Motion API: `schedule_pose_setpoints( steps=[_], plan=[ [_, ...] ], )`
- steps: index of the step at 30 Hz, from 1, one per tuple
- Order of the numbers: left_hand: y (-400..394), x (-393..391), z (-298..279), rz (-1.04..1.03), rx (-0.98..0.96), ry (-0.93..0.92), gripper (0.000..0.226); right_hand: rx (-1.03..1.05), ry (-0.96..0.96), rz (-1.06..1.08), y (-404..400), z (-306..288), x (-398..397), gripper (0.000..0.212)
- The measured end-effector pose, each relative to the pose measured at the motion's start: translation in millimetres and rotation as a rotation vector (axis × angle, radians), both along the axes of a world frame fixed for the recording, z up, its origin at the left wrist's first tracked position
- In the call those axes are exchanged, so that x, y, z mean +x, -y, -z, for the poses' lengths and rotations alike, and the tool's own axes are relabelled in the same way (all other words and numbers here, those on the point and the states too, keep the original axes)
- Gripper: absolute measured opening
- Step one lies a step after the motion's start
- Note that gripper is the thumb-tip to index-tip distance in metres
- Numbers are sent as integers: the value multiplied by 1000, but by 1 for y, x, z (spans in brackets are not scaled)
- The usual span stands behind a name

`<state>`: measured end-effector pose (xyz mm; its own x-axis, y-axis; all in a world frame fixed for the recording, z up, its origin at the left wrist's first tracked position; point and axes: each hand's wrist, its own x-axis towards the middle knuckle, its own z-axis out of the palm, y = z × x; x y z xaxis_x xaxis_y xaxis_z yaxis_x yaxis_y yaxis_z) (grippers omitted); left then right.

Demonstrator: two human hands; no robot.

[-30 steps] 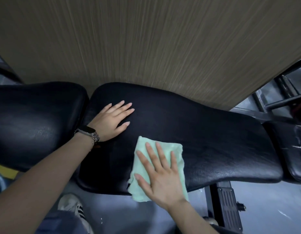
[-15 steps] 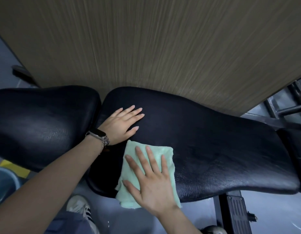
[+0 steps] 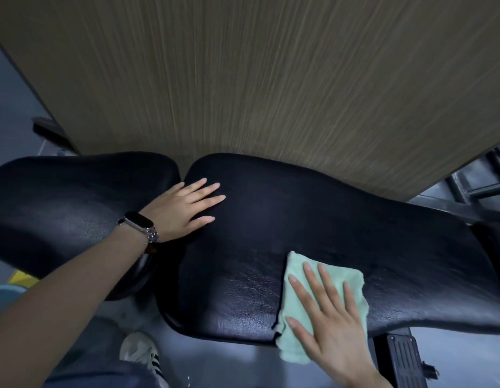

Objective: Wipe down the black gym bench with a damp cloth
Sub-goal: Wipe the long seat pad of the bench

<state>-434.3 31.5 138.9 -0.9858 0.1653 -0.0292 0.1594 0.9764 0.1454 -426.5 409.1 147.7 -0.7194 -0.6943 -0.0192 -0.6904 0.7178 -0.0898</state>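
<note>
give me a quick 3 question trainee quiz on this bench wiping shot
1. True or false: the right hand presses flat on the green cloth.
2. What does the left hand rest on? A) the wood-grain panel B) the long bench pad C) the cloth
3. Fill in: the cloth hangs over the pad's ____ edge.

Key
1. True
2. B, near the gap beside the shorter pad
3. Near, the side closest to the person

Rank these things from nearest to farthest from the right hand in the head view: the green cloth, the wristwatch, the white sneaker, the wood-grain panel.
From the right hand:
1. Green cloth, directly under the palm and fingers.
2. White sneaker, on the floor to the left.
3. Wristwatch, on the left wrist, upper left.
4. Wood-grain panel, behind the bench.
</note>
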Motion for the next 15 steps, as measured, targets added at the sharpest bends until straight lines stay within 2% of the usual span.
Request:
schedule_pose_setpoints(
  steps=[8, 15],
  plan=[
    [48, 33, 1, -173, 47, 7, 72, 5, -34, 40, 12, 4, 6, 61],
    [62, 40, 5, -201, 68, -14, 65, 2, -45, 8, 70, 7, 28, 62]
  ],
)
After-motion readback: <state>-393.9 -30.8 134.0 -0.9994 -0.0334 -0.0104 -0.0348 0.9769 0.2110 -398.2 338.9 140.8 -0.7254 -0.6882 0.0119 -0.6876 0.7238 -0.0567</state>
